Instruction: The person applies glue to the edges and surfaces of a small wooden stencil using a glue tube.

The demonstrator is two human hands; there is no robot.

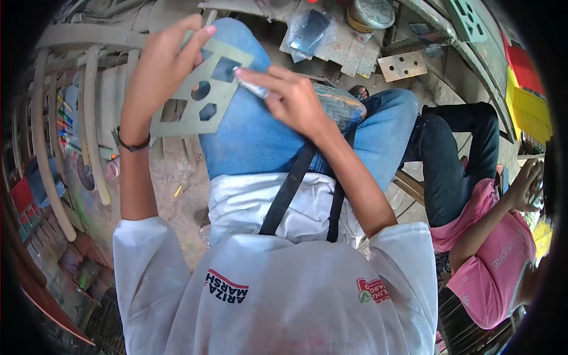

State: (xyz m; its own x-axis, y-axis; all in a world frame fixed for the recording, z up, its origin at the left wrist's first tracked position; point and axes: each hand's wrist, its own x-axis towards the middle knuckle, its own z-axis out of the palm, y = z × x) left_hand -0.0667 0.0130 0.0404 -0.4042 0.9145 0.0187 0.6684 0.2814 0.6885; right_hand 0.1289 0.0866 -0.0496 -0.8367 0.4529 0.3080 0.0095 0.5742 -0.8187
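A flat grey-green board (228, 112) with several cut-out shapes, square, round and hexagonal among them, leans over my left knee. My left hand (167, 62) grips its upper left part, with the thumb and fingers closed at the edge. At the board's right edge, my right hand (290, 97) pinches a small whitish piece (253, 86) whose kind I cannot make out. That piece touches or lies very close to the edge near the square hole. My right palm side is hidden.
A plastic-wrapped dark item (310, 32) and a lidded bucket (371, 15) stand ahead. A pale board with holes (402, 66) lies beyond my knees. Another person in a pink shirt (494, 266) sits at right. Wooden rails (92, 118) stand at left.
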